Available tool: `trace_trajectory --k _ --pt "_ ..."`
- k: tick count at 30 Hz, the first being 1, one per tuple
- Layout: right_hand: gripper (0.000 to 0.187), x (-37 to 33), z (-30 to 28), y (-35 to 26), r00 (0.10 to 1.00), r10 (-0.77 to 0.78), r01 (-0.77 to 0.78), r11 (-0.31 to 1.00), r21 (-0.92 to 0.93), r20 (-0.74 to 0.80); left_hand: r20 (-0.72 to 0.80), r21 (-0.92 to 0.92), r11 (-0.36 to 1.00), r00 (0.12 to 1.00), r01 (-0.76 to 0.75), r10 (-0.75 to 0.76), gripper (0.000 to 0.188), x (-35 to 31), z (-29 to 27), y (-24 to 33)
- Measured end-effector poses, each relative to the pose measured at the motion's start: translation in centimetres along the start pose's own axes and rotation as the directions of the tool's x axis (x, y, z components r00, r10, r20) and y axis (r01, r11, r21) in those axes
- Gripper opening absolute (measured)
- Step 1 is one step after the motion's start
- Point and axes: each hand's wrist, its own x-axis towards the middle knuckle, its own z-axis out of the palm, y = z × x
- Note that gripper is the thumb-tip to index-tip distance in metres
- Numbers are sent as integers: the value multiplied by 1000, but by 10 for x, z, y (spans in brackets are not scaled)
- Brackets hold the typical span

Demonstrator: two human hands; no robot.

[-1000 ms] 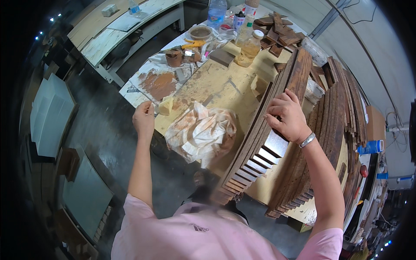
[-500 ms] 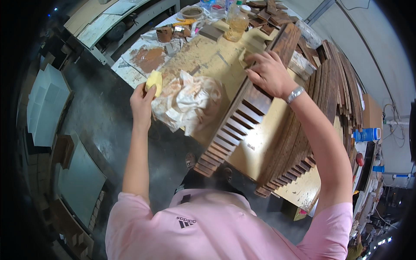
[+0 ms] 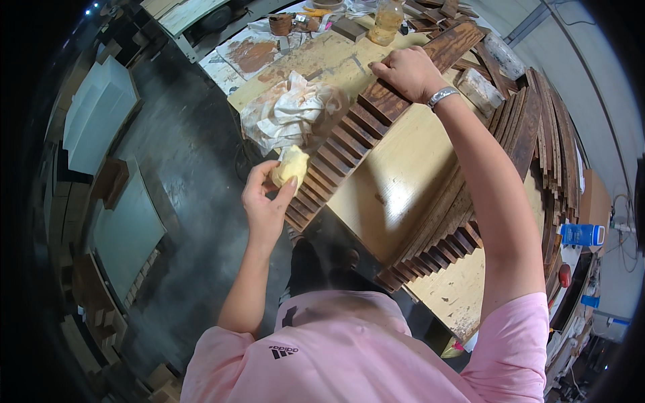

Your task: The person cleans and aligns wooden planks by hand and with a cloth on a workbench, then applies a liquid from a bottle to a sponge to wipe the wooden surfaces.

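Observation:
My left hand pinches a pale yellow sponge between thumb and fingers. The sponge is close to the notched near end of a long dark-brown wooden board; whether the two touch I cannot tell. That board lies slantwise over the worktable, with a comb-like row of slots along its near part. Farther up, my right hand grips the board from above with curled fingers, which are partly hidden. Left of the board, a crumpled white rag with brown stains rests on the table.
More notched boards lie along the right of the worktable, beside a stack of long dark planks. At the back stand a jar of amber liquid, a grey block and wood offcuts. White-faced panels stand on the left.
My left hand has brought the sponge right and nearer, to the board's notched end. The board has turned and now lies flatter, with its slots facing up. My right hand has shifted slightly left and up.

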Motion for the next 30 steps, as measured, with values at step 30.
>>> trace_trajectory --k 30 --pt "55 7 3 1 1000 -11 11 999 -36 25 52 -75 984 986 165 -161 26 -110 23 -12"
